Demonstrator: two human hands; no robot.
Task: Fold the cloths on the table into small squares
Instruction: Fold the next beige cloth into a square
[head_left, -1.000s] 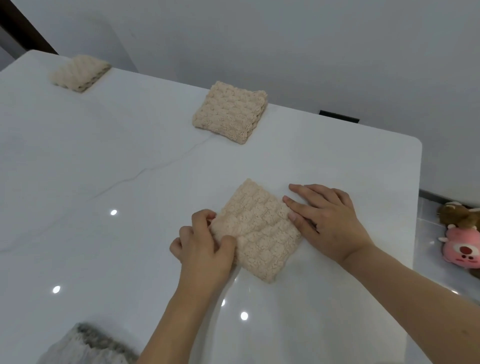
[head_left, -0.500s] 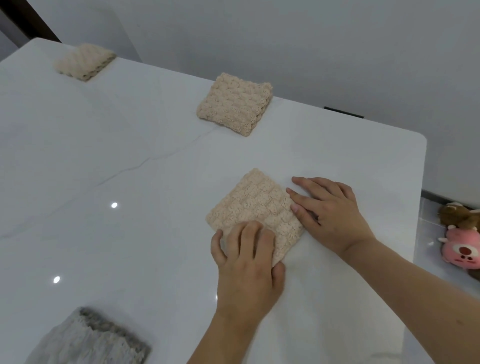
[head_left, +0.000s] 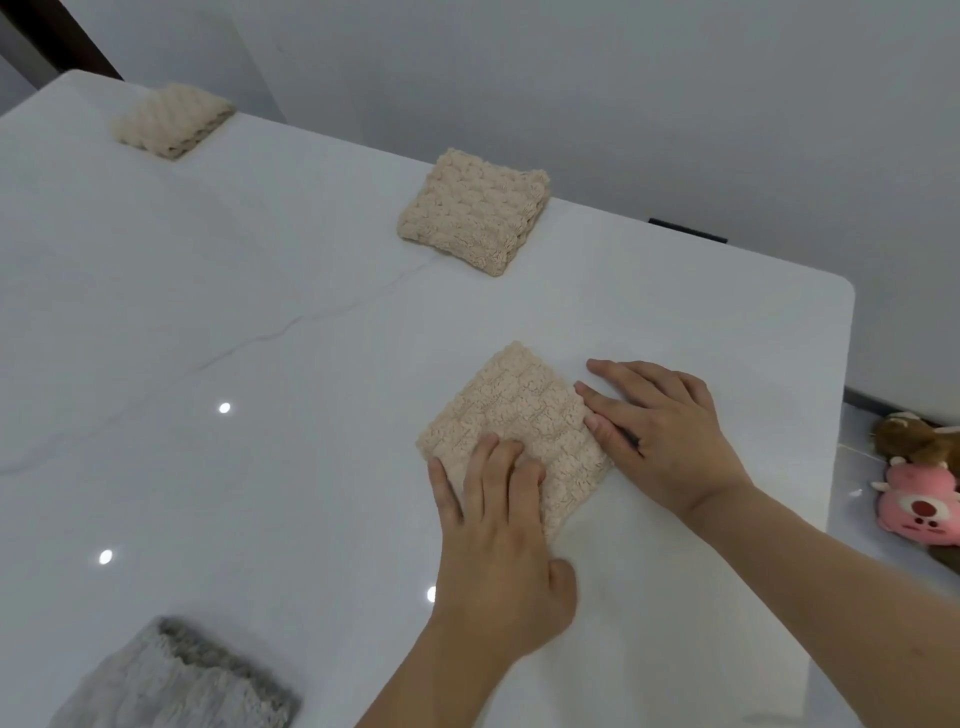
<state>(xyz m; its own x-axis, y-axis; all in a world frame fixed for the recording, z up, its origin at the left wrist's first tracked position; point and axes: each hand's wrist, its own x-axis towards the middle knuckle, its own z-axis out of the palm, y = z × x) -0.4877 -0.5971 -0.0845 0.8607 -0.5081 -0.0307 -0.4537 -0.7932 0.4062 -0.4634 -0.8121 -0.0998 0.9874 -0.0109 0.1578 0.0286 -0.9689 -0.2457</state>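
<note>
1. Head view: a white glossy bench (head_left: 260, 364) with thin grey veins fills most of the picture, and a grey wall stands behind it.
2. Near the right side of the bench lies a beige folded cloth (head_left: 519, 410), a small square turned like a diamond, flat on the surface.
3. The left hand (head_left: 498, 540) rests on the near corner of this cloth. Its fingers (head_left: 506, 467) are straight and close together, pressing the cloth down; they grasp nothing.
4. The right hand (head_left: 670, 436) lies flat on the bench just beside the right edge of the cloth. Its fingers (head_left: 608, 415) are stretched out, and their tips touch the cloth edge; they are released, not clenched.
5. A second beige folded cloth (head_left: 472, 210) sits at the far edge of the bench, well apart from the hands.
6. A third beige folded cloth (head_left: 171, 119) sits at the far left corner of the bench.
7. A grey cloth (head_left: 171, 680) lies at the near left edge of the bench, partly cut by the picture border, and it looks crumpled.
8. On the floor at the right, beside the bench, there are a pink plush toy (head_left: 919, 504) and a brown plush toy (head_left: 909, 434), touching each other.
</note>
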